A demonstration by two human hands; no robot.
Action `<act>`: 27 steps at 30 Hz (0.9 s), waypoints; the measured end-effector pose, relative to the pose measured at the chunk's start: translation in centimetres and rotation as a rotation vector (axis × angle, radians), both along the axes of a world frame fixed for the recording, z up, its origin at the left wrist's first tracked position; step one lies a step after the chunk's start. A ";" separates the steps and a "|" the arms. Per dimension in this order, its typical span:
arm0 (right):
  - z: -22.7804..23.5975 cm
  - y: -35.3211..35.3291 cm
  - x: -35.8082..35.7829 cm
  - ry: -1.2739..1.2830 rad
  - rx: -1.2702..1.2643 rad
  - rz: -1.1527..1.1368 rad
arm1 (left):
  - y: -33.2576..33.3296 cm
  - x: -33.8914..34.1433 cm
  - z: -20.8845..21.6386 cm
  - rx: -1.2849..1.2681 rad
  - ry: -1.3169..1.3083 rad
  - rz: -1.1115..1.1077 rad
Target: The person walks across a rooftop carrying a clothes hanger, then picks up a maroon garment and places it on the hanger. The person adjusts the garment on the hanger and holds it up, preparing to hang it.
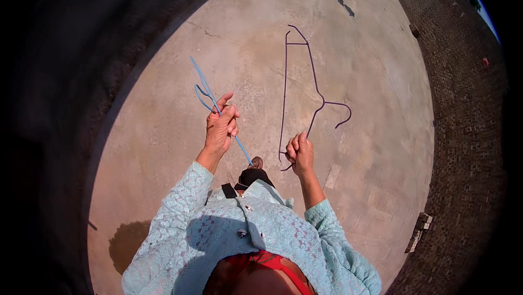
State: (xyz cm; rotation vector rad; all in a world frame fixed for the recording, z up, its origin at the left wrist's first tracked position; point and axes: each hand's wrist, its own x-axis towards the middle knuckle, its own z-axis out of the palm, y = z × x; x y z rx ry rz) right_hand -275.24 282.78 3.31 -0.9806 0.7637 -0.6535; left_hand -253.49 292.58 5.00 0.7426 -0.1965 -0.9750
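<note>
A: Hanger count?

B: Two. Blue wire hanger (210, 98) in the left hand (220, 128), purple wire hanger (305, 96) in the right hand (300, 153).

A: Grip?

B: Left fingers (233, 118) curled shut around the blue wire mid-length; it runs from 11 o'clock above the fist down to 5 o'clock below. Right fingers closed on the purple one's lower corner, frame standing up toward 12, hook out at 3 o'clock.

A: Why apart?

B: My read: one per hand keeps the wires from tangling.

A: Surroundings?

B: Bare concrete floor (376, 148) under both. Brick paving (468, 131) at 3 o'clock, a small stack of bricks (418, 232) at 4. One wet patch (128, 240) at 8 o'clock.
</note>
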 end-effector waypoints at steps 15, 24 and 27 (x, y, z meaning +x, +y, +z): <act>0.3 -25.8 10.0 0.080 0.046 0.103 | -10.8 13.1 -0.7 0.190 -0.122 0.346; 2.0 -36.1 11.7 0.407 -0.123 -0.096 | -24.9 22.7 -2.6 -0.033 -0.232 0.094; 1.5 -38.1 9.0 0.508 -0.167 -0.247 | -30.1 24.9 -0.6 -0.095 -0.193 -0.061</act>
